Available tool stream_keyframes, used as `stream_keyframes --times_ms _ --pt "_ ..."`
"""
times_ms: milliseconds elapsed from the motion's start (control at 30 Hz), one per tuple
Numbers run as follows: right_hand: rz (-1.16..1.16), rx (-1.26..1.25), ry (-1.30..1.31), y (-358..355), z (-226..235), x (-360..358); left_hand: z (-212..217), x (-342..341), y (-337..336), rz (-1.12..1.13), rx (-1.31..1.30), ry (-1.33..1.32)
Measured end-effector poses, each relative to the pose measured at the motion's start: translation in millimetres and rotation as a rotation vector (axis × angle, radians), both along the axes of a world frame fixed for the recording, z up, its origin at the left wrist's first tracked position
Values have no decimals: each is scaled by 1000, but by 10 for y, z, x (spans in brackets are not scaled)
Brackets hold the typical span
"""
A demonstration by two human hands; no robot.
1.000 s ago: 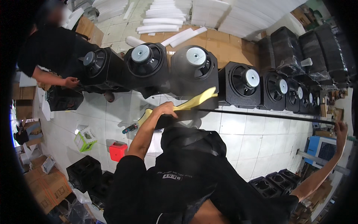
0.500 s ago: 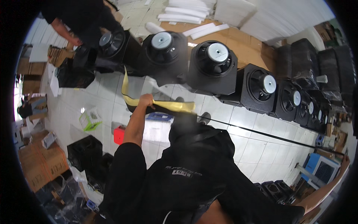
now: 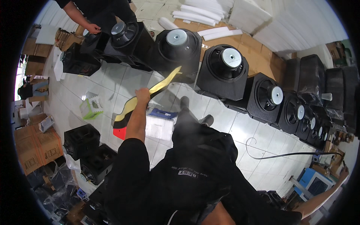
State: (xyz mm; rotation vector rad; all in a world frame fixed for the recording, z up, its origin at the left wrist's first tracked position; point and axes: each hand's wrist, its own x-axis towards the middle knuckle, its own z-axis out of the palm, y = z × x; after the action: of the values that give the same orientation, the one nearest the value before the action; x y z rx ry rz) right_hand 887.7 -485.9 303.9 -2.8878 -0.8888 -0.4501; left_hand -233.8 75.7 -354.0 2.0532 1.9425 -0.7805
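Over the tiled floor (image 3: pixel 242 129), the left arm (image 3: pixel 135 124) reaches forward, the right arm (image 3: pixel 321 195) far out sideways. The yellow-black strip (image 3: pixel 164 83) is gripped mid-length in the left hand (image 3: pixel 143 96); the right hand (image 3: pixel 344 173) pinches the black cord (image 3: pixel 285 154).

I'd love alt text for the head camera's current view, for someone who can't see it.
A person's left hand holds a yellow-and-black strip over a tiled floor, while the outstretched right hand holds a thin black strip. Black speaker cabinets stand in a row ahead.
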Motion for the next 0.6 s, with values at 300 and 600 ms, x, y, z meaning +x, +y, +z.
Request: stream_keyframes --times_ms 300,600 --pt "76 -33 284 181 -1028 -1252 88 30 -161 -236 -2 89" --pt "187 66 97 3 -794 -1551 -283 1045 3 -106 88 -171"
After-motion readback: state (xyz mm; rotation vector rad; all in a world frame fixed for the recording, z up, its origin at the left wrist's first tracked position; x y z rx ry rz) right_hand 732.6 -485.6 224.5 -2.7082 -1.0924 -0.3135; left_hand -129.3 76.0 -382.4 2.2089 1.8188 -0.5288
